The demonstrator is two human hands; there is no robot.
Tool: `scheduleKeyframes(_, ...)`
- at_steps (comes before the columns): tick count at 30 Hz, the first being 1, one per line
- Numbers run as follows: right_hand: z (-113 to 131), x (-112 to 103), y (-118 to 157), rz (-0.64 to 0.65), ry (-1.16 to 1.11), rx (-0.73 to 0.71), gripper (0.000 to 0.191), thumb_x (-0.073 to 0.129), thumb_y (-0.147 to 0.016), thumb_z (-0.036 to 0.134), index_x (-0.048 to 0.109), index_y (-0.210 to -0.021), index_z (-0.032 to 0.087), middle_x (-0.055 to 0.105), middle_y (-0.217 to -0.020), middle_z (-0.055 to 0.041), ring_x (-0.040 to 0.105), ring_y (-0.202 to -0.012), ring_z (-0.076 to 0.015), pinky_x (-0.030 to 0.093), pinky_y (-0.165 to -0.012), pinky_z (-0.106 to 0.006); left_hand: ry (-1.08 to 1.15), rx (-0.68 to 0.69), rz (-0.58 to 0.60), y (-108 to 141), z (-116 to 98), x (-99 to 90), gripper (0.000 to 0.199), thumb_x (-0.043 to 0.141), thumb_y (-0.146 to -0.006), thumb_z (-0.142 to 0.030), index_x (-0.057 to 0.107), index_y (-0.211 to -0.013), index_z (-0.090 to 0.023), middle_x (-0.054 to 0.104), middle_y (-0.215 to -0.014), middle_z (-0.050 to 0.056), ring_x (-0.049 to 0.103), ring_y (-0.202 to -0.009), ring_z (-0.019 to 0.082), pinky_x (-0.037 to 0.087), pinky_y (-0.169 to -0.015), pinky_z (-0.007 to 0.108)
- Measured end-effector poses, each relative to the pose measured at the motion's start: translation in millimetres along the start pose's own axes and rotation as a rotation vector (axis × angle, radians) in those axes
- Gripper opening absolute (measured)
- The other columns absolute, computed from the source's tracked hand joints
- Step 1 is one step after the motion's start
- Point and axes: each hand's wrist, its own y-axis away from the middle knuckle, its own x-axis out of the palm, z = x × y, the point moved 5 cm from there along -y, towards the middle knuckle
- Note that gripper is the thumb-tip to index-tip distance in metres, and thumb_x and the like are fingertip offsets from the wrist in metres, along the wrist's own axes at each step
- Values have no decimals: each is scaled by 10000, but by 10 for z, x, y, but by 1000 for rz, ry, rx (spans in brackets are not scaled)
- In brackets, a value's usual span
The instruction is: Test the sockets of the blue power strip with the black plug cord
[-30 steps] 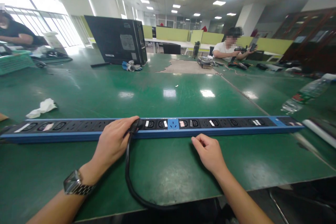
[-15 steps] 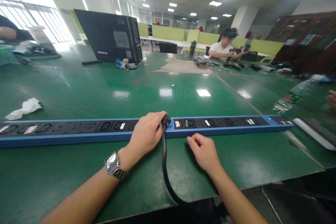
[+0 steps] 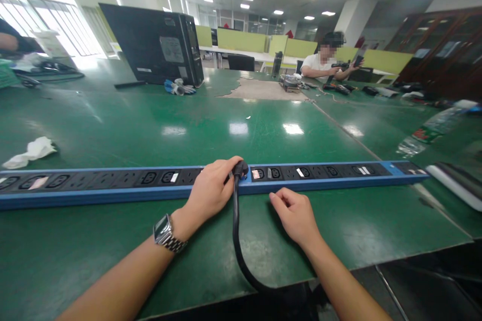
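A long blue power strip [image 3: 105,194] with rows of black sockets lies across the green table. My left hand [image 3: 213,185], with a metal-banded watch on its wrist, is closed on a black plug [image 3: 240,168] at the middle of the strip. From the plug a thick black cord [image 3: 236,230] runs down over the table's near edge. Whether the plug's pins sit fully in a socket is hidden. My right hand [image 3: 295,213] rests curled in a loose fist just in front of the strip, apart from the cord, with nothing visible in it.
A black computer case [image 3: 150,45] stands at the back left, gloves [image 3: 179,87] beside it. Crumpled tissue [image 3: 32,152] lies on the left, a plastic bottle [image 3: 433,130] on the right. Across the table, a person [image 3: 320,62] holds a device. Someone's arm shows at far left.
The view has shifted slightly. My left hand stays on the plug, and my right hand keeps its curled pose by the strip. Another person's fingers at the right edge have gone out of view.
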Motion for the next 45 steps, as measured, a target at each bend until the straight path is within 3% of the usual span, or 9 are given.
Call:
scheduleKeyframes(11, -25, 12, 9, -2, 12, -6, 375, 524, -882, 428, 530, -588, 196, 455, -473, 39, 434, -469, -111, 283, -499, -234, -155, 161, 56, 9, -138, 4, 335, 501, -900, -203, 567, -1229, -199, 681, -1178, 79, 587, -1052, 260, 484, -902, 427)
scheduleKeyframes(14, -2, 6, 2, 7, -70, 57, 385, 547, -863, 463, 542, -587, 195, 480, -471, 34, 459, -467, -112, 323, -493, -223, -182, 169, 30, 42, -126, -5, 377, 533, -881, -217, 561, -1257, -221, 685, -1194, 68, 592, -1091, 262, 419, -999, 483)
scheduleKeyframes(17, 110, 139, -43, 179, -337, 280, 454, 503, -872, 555, 586, -631, 180, 517, -428, 22, 480, -380, -106, 329, -402, -199, -218, 192, -14, 90, -117, 2, 507, 587, -856, -301, 499, -1348, -214, 674, -1225, 89, 586, -1150, 278, 307, -1095, 539)
scheduleKeyframes(21, 531, 470, -155, 488, -640, 550, 538, 460, -891, 623, 625, -705, 145, 594, -441, -16, 522, -323, -105, 306, -308, -167, -246, 169, -36, 122, -66, 50, 653, 592, -842, -320, 392, -1442, -155, 661, -1245, 136, 599, -1157, 280, 379, -1055, 489)
scheduleKeyframes(24, 824, 503, -319, 352, -890, 600, 436, 524, -897, 504, 577, -638, 157, 505, -366, 38, 445, -284, -77, 306, -304, -160, -288, 128, -72, 118, -13, 64, 704, 617, -816, -320, 383, -1440, -93, 674, -1206, 166, 611, -1139, 305, 433, -1008, 478)
scheduleKeyframes(27, 939, 263, -425, 159, -1193, 491, 403, 506, -894, 430, 512, -577, 181, 366, -305, 87, 337, -259, -61, 266, -303, -162, -304, 126, -88, 113, 8, 70, 663, 645, -823, -421, 467, -1377, -102, 668, -1218, 171, 624, -1119, 310, 454, -986, 468)
scheduleKeyframes(30, 744, -81, -405, 137, -1221, 490, 418, 492, -885, 413, 509, -537, 182, 341, -293, 80, 309, -252, -64, 234, -299, -175, -310, 116, -90, 110, 8, 64, 648, 660, -818, -491, 519, -1331, -121, 668, -1220, 165, 624, -1118, 309, 448, -992, 468)
scheduleKeyframes(35, 102, -422, -305, 123, -1076, 759, 472, 436, -913, 389, 479, -490, 185, 259, -266, 86, 217, -234, -55, 157, -298, -178, -300, 91, -74, 100, 0, 57, 633, 675, -811, -492, 539, -1311, -128, 688, -1167, 145, 626, -1098, 296, 447, -982, 451)
scheduleKeyframes(45, -146, -239, -315, 105, -842, 675, 428, 541, -859, 450, 484, -520, 194, 320, -282, 77, 301, -241, -80, 266, -298, -201, -295, 97, -57, 96, -10, 51, 605, 654, -832, -482, 545, -1303, -117, 681, -1184, 132, 611, -1105, 287, 444, -986, 449)
